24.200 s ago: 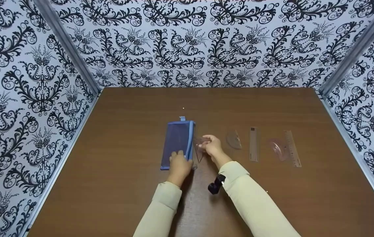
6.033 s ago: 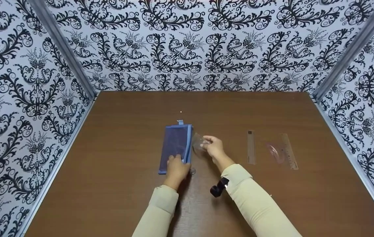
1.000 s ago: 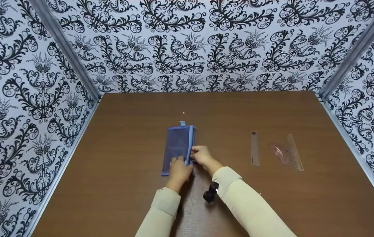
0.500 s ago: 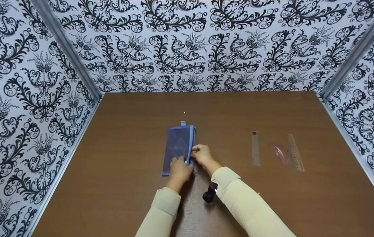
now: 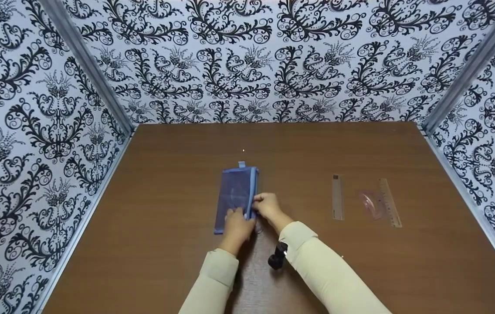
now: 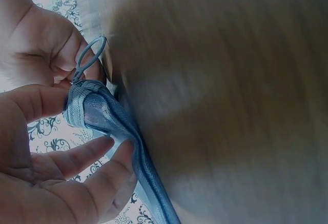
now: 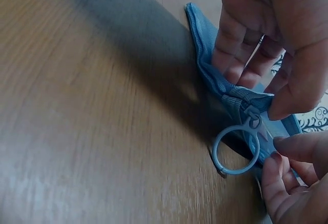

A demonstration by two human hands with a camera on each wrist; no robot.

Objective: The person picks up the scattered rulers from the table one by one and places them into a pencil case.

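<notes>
A blue mesh zip pouch (image 5: 232, 192) lies on the table in the head view, its zip along the right side. Faint outlines show through the mesh. My left hand (image 5: 238, 224) grips the pouch's near right corner, fingers over the mesh. Beside the zip, my right hand (image 5: 268, 206) has curled fingers that pinch the pouch's opening edge. A round zip-pull ring (image 7: 236, 149) hangs from the zip's end in the right wrist view, next to both hands. The left wrist view shows the pouch's blue edge (image 6: 148, 178) bent between the left hand's fingers (image 6: 102, 193).
To the right lie a clear ruler (image 5: 337, 197), a pink see-through curved piece (image 5: 371, 205) and another clear ruler (image 5: 390, 203) touching or overlapping it. A black device (image 5: 277, 257) hangs at the right wrist. Patterned walls border the brown table (image 5: 164, 174).
Earlier the right hand held a clear triangle, later a clear protractor, beside the pouch; neither lies on the table now. The right hand has come to the zip. Over the last second almost nothing moved.
</notes>
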